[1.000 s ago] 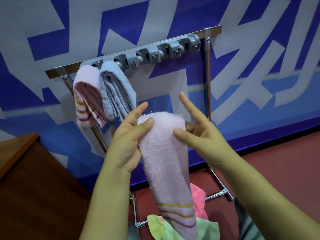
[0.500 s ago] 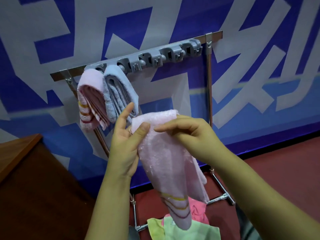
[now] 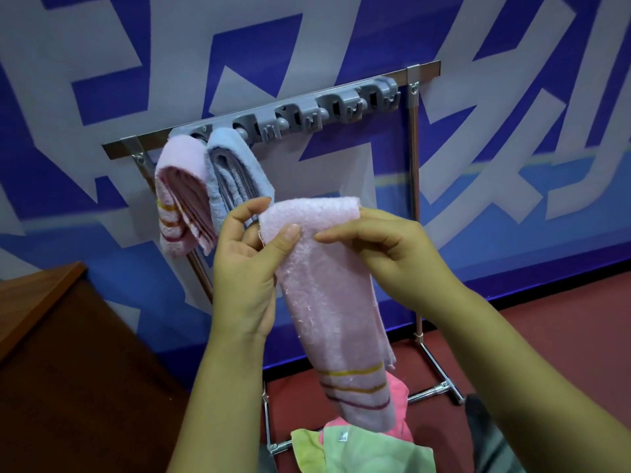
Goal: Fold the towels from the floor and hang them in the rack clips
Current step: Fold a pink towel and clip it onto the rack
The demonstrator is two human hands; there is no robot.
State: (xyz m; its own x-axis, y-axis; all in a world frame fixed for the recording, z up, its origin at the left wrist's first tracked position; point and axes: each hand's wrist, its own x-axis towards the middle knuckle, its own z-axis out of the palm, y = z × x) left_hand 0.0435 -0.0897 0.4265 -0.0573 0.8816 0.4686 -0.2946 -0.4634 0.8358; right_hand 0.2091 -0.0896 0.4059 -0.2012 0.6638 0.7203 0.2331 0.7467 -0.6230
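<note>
Both hands hold a folded pink towel (image 3: 327,295) up in front of the metal rack (image 3: 414,186), below its grey clip strip (image 3: 307,117). The left hand (image 3: 246,264) pinches the towel's folded top at its left edge between thumb and curled fingers; the right hand (image 3: 386,247) grips the same fold from the right, fingers wrapped behind. The towel's striped end hangs down over a heap of green and pink towels (image 3: 368,448) on the red floor (image 3: 563,336). Two folded towels already hang at the strip's left end: a striped pink one (image 3: 181,203) and, just beside it, a light blue one (image 3: 232,179).
</note>
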